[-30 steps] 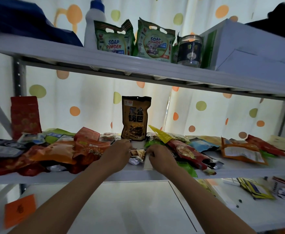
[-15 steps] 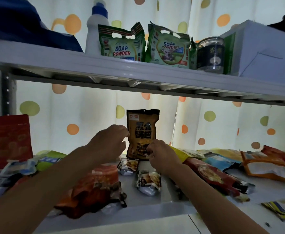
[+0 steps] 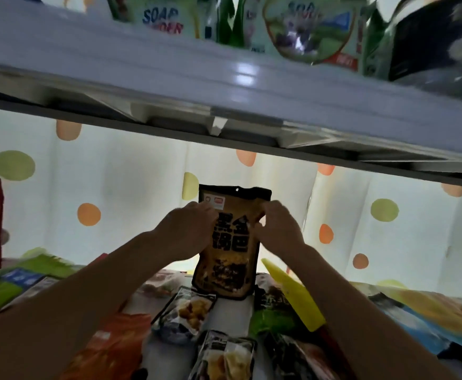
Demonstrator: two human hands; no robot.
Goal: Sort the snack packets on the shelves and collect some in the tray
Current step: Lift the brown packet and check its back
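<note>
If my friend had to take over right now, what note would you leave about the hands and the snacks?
Left hand: grips the left edge of the tall brown snack bag.
Right hand: grips its right edge.
The bag stands upright at the back of the middle shelf, in front of the dotted curtain.
Other snack packets lie scattered on that shelf: an orange packet at the left, a yellow packet at the right, small clear ones in the middle.
Done: hard to tell; the packets look unsorted.
Left: sort them and put some in the tray, which is not in view.
</note>
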